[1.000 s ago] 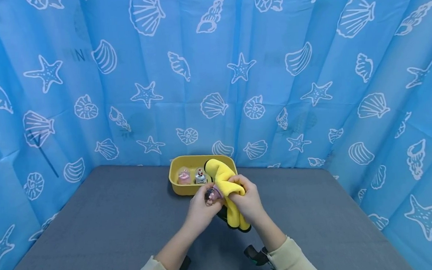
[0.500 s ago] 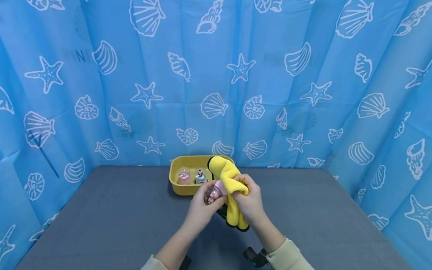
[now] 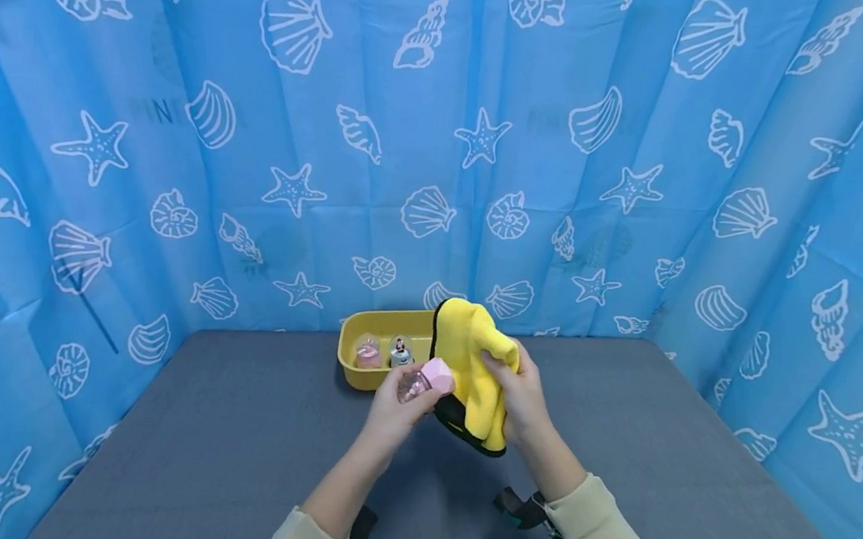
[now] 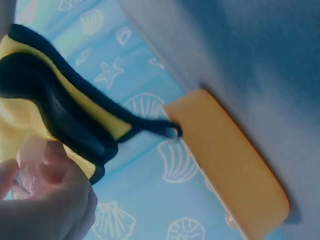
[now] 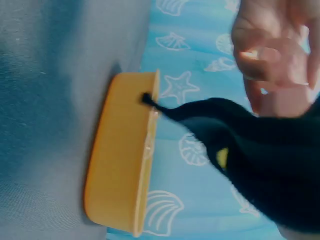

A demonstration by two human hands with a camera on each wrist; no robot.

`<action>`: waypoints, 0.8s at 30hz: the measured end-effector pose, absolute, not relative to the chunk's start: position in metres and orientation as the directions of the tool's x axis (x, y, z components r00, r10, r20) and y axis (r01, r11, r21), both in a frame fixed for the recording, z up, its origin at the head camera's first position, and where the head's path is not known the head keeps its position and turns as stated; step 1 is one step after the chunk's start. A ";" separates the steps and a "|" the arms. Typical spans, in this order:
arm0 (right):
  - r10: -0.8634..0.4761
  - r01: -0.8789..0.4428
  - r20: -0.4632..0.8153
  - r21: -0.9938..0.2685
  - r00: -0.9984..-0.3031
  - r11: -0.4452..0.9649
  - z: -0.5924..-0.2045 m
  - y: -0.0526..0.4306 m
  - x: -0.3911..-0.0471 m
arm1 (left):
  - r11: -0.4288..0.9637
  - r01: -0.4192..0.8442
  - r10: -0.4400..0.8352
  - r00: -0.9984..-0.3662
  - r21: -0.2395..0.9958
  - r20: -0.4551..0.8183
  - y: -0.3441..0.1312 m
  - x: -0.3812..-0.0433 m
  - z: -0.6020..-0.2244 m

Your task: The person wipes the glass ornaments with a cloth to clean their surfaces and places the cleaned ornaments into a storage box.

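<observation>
My left hand (image 3: 392, 410) grips a small snow globe by its clear dome, fingers and thumb curled round it. The globe's faceted pink base (image 3: 440, 376) points to the right, and pinkish shapes show inside the dome. My right hand (image 3: 525, 396) pinches a yellow cleaning cloth (image 3: 474, 342) with black edging, which hangs just beside the base. Whether cloth and base touch is unclear. In the left wrist view the cloth (image 4: 45, 95) shows its dark underside; in the right wrist view the dark cloth (image 5: 260, 155) hides most of the right hand.
Behind the hands, a yellow tray (image 3: 379, 380) stands on the grey table (image 3: 249, 449). Inside it are a pink snow globe (image 3: 368, 354) and a silvery one (image 3: 401, 353). A blue shell-print curtain (image 3: 364, 166) rises along the table's back and sides.
The right hand has drawn the cloth away from the globe, up and to the right, and the cloth has spread out. The left hand has shifted slightly left, and the pink base has come uncovered.
</observation>
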State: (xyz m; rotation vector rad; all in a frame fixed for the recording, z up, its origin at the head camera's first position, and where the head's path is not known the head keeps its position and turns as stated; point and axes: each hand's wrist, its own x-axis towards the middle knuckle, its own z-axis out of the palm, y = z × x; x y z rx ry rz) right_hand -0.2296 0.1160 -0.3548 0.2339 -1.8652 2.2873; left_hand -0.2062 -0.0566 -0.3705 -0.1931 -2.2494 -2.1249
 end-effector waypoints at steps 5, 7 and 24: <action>-0.103 -0.223 0.247 -0.954 -0.963 -0.201 -0.351 0.115 -0.229 | 0.147 0.238 0.042 -0.971 0.960 0.234 -0.057 -0.207 -0.372; -0.166 -0.222 0.246 -0.963 -0.955 -0.152 -0.353 0.112 -0.230 | 0.180 0.282 0.039 -0.959 0.942 0.280 -0.056 -0.206 -0.372; -0.040 -0.372 0.371 -0.927 -0.928 0.045 -0.368 0.093 -0.233 | 0.328 0.324 -0.035 -0.934 0.887 0.355 -0.047 -0.208 -0.378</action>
